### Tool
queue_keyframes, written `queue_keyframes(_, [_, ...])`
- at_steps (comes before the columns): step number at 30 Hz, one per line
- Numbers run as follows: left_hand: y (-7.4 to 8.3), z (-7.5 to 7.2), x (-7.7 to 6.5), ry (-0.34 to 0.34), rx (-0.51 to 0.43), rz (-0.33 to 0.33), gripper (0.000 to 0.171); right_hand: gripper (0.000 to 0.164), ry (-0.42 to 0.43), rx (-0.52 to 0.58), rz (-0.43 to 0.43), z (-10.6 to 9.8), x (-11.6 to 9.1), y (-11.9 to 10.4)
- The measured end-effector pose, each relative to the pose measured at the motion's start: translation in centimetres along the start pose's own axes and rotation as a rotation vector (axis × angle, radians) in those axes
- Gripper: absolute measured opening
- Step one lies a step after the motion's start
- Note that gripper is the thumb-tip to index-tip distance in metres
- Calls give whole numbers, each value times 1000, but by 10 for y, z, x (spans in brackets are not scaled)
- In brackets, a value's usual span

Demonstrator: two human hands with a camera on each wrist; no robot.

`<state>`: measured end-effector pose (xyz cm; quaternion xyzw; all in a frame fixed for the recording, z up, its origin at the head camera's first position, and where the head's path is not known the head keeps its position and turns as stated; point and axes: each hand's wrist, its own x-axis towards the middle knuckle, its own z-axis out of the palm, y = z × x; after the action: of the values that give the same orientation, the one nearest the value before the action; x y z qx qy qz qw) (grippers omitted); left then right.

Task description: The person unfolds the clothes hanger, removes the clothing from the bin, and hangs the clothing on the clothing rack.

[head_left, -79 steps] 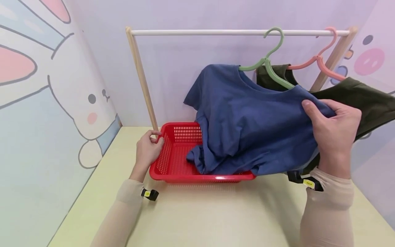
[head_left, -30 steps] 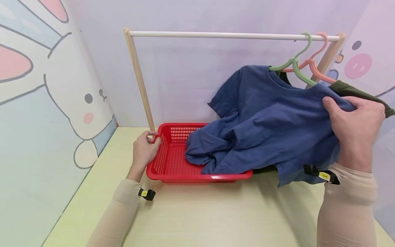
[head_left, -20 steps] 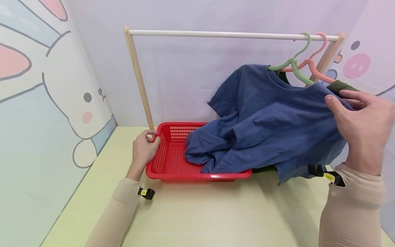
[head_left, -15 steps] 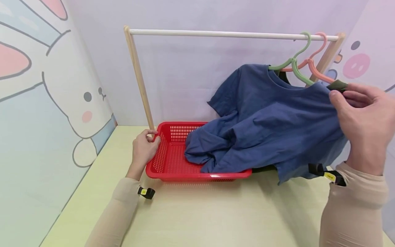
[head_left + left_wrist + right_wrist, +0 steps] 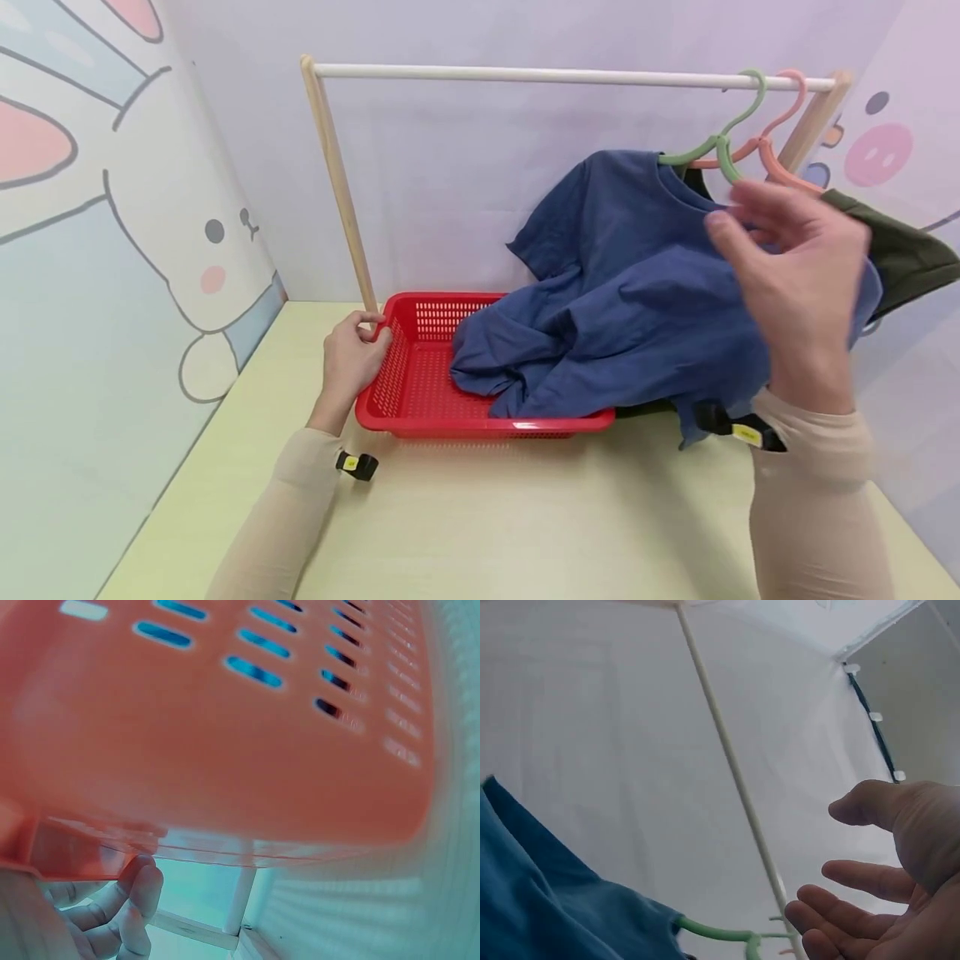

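Observation:
A blue T-shirt hangs on a green hanger from the white rod, its lower part draped into the red basket. My left hand pinches the basket's left rim between thumb and fingers; the left wrist view shows those fingers at the rim. My right hand, blurred, is in front of the shirt's right shoulder and hides part of it. Its fingers are spread and loosely bent with nothing between them, as the right wrist view shows. Behind hangs a dark green garment on a pink hanger.
The rack has a white rod and wooden posts. It stands at the back of a pale yellow table. Cartoon-printed walls rise on both sides.
The green hanger with the blue T-shirt slid right along the rod, up to the pink hanger. My right hand then let go of the shirt and moved left. My left hand stayed on the rim.

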<state>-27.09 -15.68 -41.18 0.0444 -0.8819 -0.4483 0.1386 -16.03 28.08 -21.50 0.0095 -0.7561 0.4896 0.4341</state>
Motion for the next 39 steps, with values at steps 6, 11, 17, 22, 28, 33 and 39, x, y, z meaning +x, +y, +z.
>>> queue_keyframes(6, [0, 0, -1, 6, 3, 10, 34, 38, -283, 32, -33, 38, -20, 37])
queue_keyframes(11, [3, -1, -3, 4, -5, -1, 34, 39, -446, 90, 12, 63, -37, 60])
queue_keyframes(17, [2, -1, -4, 8, -9, 4, 34, 48, -615, 34, 104, 73, -46, 80])
queue_keyframes(22, [1, -3, -5, 15, -5, 14, 34, 56, -694, -64, 143, 75, -49, 93])
queue_keyframes(28, [-1, -3, -6, -1, -11, 9, 34, 57, -717, -185, 126, 72, -56, 107])
queue_keyframes(33, [-4, -2, -8, -10, -12, 27, 32, 55, -720, -314, 121, 70, -65, 115])
queue_keyframes(39, [-3, -4, -7, 2, -6, 31, 32, 56, -726, -395, 104, 74, -68, 120])
